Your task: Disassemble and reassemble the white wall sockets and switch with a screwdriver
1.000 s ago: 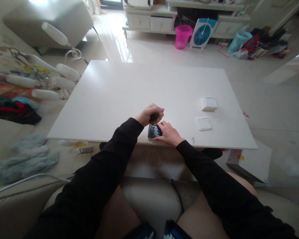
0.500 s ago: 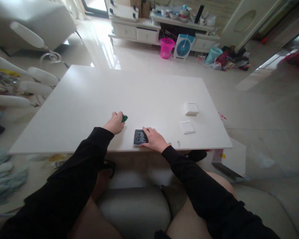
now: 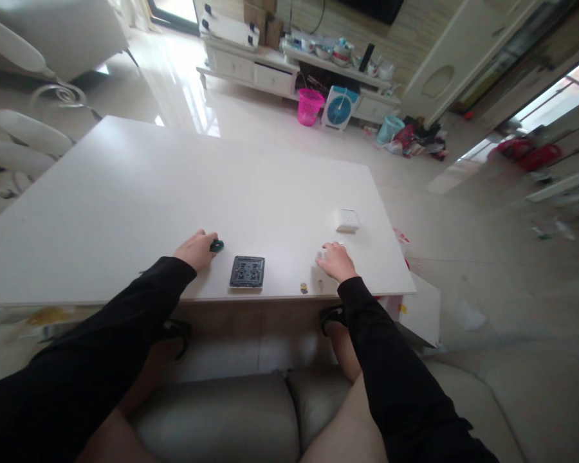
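Observation:
My left hand (image 3: 195, 251) is closed around a green-handled tool (image 3: 217, 245), and only the rounded green end shows clearly past the fingers. A black square socket panel (image 3: 248, 272), back side up with a pale rim, lies by the table's front edge, right of that hand. My right hand (image 3: 336, 262) is over a white square cover plate (image 3: 341, 244), with thumb and fingers apart. The hand hides most of the plate, so firm contact cannot be made out. Beyond it stands a white box with a socket face (image 3: 347, 220).
A small key-like metal piece (image 3: 321, 284) and a small brownish item (image 3: 303, 288) lie near the front edge of the white table (image 3: 212, 173). Past the table are a pink basket (image 3: 309, 107), a blue fan (image 3: 340, 108) and a low cabinet (image 3: 275, 78). White chairs stand left.
My right hand has let go of the black socket panel and moved right, over the white cover plate. The left hand keeps the green-handled tool. The view has shifted.

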`<state>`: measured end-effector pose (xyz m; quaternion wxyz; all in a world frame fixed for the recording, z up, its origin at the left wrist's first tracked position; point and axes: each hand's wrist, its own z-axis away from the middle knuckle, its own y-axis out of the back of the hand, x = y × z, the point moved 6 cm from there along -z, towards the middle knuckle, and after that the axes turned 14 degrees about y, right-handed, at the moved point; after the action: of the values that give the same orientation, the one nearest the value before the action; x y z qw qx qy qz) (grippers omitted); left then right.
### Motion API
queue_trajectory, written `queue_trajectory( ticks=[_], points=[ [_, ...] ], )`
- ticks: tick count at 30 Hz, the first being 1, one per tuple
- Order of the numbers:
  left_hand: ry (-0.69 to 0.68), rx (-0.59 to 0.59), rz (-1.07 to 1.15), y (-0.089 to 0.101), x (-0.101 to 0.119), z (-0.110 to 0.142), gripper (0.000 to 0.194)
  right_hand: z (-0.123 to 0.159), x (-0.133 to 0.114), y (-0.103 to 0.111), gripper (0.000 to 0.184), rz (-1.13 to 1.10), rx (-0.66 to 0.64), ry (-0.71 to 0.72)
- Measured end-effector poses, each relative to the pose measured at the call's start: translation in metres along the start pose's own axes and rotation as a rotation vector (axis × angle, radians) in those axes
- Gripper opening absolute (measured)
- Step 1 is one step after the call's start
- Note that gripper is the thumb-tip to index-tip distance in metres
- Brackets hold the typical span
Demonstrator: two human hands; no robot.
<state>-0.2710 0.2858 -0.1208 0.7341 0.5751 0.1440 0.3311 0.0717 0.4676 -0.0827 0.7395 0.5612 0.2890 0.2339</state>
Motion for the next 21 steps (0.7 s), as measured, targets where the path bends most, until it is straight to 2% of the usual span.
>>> queue_trajectory(
  ticks=[4, 8, 10, 16, 21],
  points=[
    [-0.021, 0.033, -0.062, -0.003, -0.001, -0.004, 0.033, 0.015, 0.042, -0.006, 0.064, 0.001, 0.023, -0.171],
    [-0.032, 0.046, -0.092, -0.003, -0.002, -0.004, 0.033, 0.020, 0.057, -0.017, 0.084, -0.034, 0.031, -0.264],
    [-0.019, 0.048, -0.112, -0.002, -0.001, -0.003, 0.035, 0.019, 0.059, -0.021, 0.084, -0.042, 0.029, -0.275],
    [0.047, -0.012, -0.134, -0.001, 0.002, 0.006, 0.048, 0.014, 0.055, -0.021, 0.065, -0.001, 0.067, -0.240],
    [0.056, -0.030, -0.133, -0.001, 0.002, 0.008, 0.048, 0.015, 0.049, -0.020, 0.071, 0.001, 0.096, -0.243]
  ],
)
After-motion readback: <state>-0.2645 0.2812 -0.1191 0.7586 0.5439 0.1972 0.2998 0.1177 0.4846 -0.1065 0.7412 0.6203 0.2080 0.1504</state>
